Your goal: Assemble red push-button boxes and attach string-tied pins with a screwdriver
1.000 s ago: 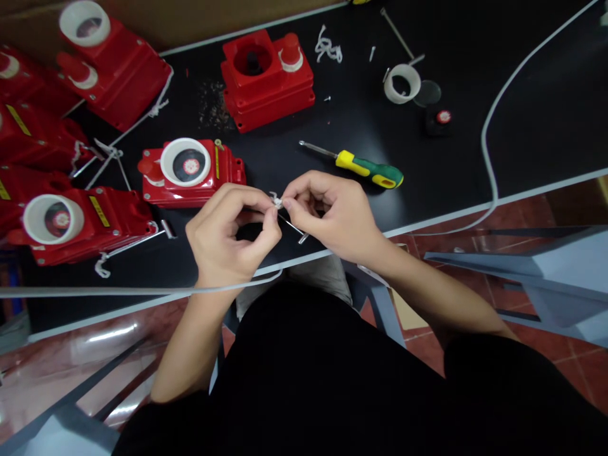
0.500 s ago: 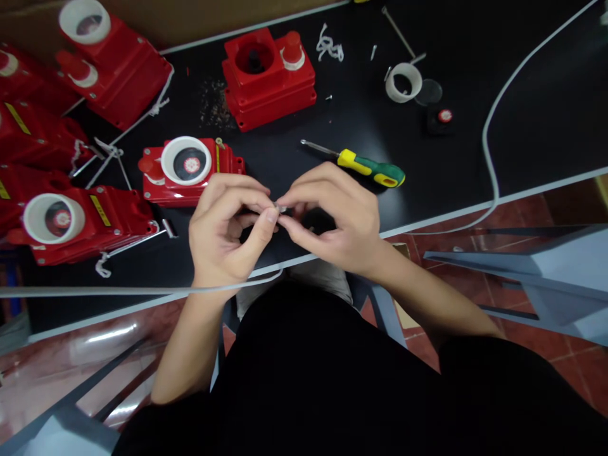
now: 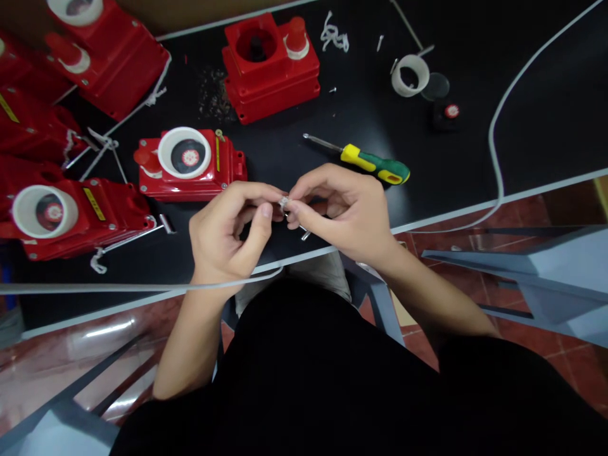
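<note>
My right hand (image 3: 349, 209) pinches a small whitish bit that looks like knotted string (image 3: 284, 202) between thumb and forefinger. Below its fingers the end of a thin metal rod (image 3: 305, 235) pokes out; whether it joins the string is hidden. My left hand (image 3: 230, 225) is curled opposite, its forefinger tip at the string and its thumb lifted apart. Behind the left hand lies a red box with a white ring (image 3: 184, 152). A yellow and green screwdriver (image 3: 375, 163) rests beyond my right hand.
Several red boxes (image 3: 80, 212) with strings and metal rods crowd the left side. An opened red box (image 3: 270, 69) stands at the back near loose white string (image 3: 334, 33). A white ring (image 3: 410, 76) and a clear disc lie right. A grey cable (image 3: 494, 139) crosses the table.
My left thumb has lifted away from the small piece, which now shows at my right fingertips. A metal rod end has come into sight under my right hand. The view has shifted slightly.
</note>
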Action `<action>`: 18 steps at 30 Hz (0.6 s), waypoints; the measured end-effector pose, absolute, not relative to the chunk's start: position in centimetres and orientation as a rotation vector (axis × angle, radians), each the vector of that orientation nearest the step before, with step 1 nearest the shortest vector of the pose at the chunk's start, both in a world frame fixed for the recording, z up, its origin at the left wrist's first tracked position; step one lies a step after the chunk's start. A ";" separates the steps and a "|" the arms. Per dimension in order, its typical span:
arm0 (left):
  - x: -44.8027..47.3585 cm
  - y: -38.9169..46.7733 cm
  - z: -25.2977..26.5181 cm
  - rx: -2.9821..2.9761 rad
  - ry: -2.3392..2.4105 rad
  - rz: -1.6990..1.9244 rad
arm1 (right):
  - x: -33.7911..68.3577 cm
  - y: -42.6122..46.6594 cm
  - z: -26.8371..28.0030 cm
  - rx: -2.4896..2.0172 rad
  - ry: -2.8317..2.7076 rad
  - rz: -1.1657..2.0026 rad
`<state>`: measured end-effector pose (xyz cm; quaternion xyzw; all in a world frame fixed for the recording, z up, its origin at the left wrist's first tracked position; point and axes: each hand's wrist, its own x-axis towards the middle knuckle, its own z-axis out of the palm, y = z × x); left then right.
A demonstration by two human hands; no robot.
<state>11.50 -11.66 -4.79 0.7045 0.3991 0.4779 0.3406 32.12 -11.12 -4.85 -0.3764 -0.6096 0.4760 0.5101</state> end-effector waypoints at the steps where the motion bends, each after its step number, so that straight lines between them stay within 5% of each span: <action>1: 11.5 -11.7 -5.0 1.787 1.020 1.241 | 32.2 -11.0 -4.8 -0.899 -1.411 1.223; 8: 11.7 -11.5 -5.0 1.868 1.125 1.249 | 32.4 -10.5 -4.6 -0.926 -1.269 1.449; 18: 11.5 -11.6 -4.4 2.194 1.340 1.152 | 32.1 -10.9 -4.3 -1.028 -1.229 1.296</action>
